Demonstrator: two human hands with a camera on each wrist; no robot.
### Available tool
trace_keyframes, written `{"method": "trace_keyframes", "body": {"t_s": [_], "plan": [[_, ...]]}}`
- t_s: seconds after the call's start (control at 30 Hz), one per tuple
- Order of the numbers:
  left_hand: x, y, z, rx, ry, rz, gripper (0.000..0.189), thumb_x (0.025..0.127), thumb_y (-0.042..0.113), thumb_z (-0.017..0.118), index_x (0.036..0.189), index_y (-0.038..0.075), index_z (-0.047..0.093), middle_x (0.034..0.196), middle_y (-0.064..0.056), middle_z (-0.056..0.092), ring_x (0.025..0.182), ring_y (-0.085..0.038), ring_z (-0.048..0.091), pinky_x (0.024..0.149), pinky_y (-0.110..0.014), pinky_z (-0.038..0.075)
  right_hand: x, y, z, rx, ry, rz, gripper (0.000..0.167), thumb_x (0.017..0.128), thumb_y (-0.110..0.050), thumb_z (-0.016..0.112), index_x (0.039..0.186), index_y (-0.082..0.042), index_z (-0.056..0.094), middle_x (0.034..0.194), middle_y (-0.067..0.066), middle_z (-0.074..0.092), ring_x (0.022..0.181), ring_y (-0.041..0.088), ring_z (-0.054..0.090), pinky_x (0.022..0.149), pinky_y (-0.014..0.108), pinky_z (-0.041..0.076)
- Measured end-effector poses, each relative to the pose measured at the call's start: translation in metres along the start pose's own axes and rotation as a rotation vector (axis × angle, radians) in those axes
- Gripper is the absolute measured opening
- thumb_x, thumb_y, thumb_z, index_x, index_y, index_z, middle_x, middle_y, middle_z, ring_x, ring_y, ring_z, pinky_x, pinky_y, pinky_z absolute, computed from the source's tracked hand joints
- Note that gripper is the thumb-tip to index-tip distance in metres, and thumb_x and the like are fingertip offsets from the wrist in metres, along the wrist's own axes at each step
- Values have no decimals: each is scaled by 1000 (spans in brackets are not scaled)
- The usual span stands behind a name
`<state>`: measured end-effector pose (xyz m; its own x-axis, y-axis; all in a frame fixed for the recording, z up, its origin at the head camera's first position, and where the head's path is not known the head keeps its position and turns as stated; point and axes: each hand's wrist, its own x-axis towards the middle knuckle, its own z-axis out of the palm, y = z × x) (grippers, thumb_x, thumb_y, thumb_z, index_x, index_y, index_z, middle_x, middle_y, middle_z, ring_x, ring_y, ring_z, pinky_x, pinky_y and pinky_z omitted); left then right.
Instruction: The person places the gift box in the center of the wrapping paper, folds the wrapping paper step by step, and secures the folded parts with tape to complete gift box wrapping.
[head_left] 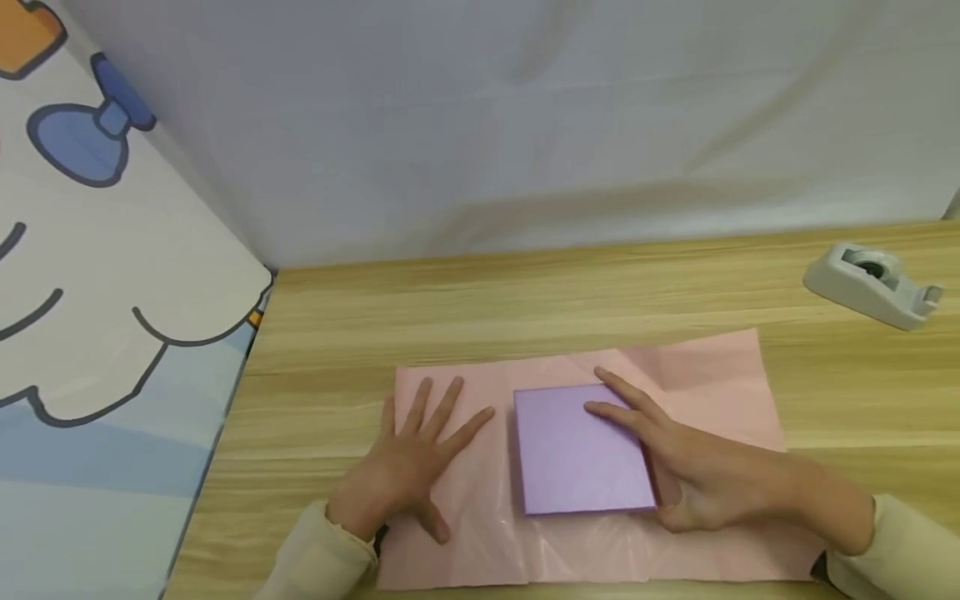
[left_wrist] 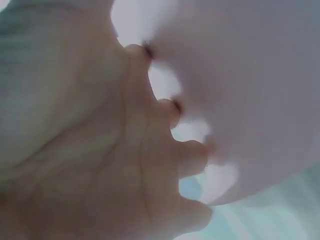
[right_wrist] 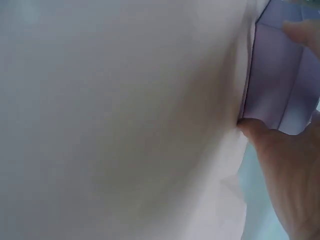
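A square purple box [head_left: 581,450] sits on a sheet of pink paper [head_left: 472,546] that lies creased over the table. My right hand [head_left: 693,471] holds the box at its right end, thumb low by the near corner and fingers reaching over the top and far edge. The right wrist view shows the side of the box [right_wrist: 275,75] between thumb and a finger. Left of the box, my left hand [head_left: 408,467] rests on the paper with its fingers spread. The left wrist view shows its palm [left_wrist: 90,130] and fingertips against the paper [left_wrist: 260,100].
A grey tape dispenser [head_left: 873,283] stands at the back right of the wooden table [head_left: 330,333]. Behind the table hangs a pale cloth [head_left: 480,125]. A panel with a cartoon print [head_left: 112,250] borders the left side.
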<state>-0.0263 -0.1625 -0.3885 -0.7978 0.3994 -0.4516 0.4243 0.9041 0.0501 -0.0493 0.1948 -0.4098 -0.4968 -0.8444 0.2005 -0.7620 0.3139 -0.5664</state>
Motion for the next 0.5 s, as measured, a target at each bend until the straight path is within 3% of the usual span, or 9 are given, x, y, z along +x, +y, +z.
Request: {"method": "trace_keyframes", "body": {"t_s": [0.1,0.13,0.23,0.3,0.33,0.4,0.5], "plan": [[-7,9,3,111,120,-12,143,43,59,94,166,29,28,175,-18,14,161,-48,13,121,-78,14,-7,-14,-9,17,6,123,114,82,-15,84,167,-3,8,174,25,-11,163,11,0,120,5,15],[-11,13,6,153,174,-26,140,44,60,93,165,25,31,174,-20,18,160,-47,16,121,-78,17,-12,-21,-12,52,20,205,114,87,-19,82,168,-8,4,175,21,-11,162,8,2,119,4,16],[-24,26,12,244,340,-101,130,53,65,88,162,16,37,171,-23,25,159,-45,23,121,-76,22,-29,-36,-12,254,157,445,103,96,-21,76,169,-20,4,177,8,5,154,-4,25,112,5,32],[-30,36,15,232,424,-136,117,69,65,83,162,10,37,170,-23,29,158,-44,26,120,-76,24,-37,-41,1,373,283,563,87,101,-16,68,168,-23,13,174,-1,24,144,-8,43,104,7,43],[-31,41,16,171,459,-144,107,78,62,78,161,8,37,169,-22,32,157,-43,29,120,-75,24,-40,-42,9,418,338,608,78,103,-13,65,166,-23,20,169,-5,33,136,-9,50,99,8,48],[-29,52,17,-62,498,-140,86,94,54,68,159,6,40,164,-20,43,153,-42,39,120,-74,26,-40,-43,27,489,422,658,62,105,-9,59,160,-18,32,159,-5,45,126,-9,58,94,13,53],[-20,68,18,-579,450,-110,67,107,47,50,160,7,40,160,-17,48,151,-41,43,122,-73,21,-34,-46,45,516,464,781,51,106,-16,60,153,-14,41,148,-1,55,115,-7,61,91,14,53]]}}
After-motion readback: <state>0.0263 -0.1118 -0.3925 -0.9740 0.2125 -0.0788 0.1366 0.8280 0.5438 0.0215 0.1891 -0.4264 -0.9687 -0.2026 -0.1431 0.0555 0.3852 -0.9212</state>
